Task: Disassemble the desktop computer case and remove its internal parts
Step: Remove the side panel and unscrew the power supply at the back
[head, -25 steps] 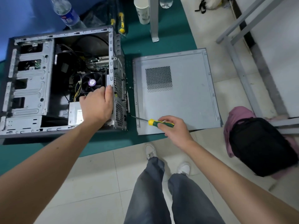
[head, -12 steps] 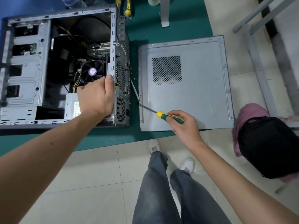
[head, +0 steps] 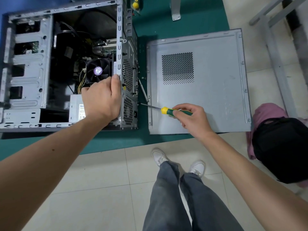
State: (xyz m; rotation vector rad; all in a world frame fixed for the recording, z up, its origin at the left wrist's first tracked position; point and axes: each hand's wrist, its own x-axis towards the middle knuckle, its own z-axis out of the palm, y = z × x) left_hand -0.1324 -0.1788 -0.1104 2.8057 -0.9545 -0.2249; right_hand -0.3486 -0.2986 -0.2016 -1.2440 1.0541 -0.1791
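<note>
The open grey computer case lies on its side on a green mat, its inside facing up. A black CPU fan with a purple hub and the power supply show inside. My left hand grips the case's rear top edge, fingers curled over the rim. My right hand holds a green and yellow screwdriver, whose tip touches the rear panel near the power supply's upper corner.
The removed side panel lies flat to the right of the case. A slim metal strip lies between them. A black bag on pink cloth sits at the right. Metal table legs stand beyond. My feet stand on the tiled floor below.
The view has drawn closer to the case. My right hand moved the screwdriver left until its tip reached the rear panel. My left hand kept its grip on the case edge.
</note>
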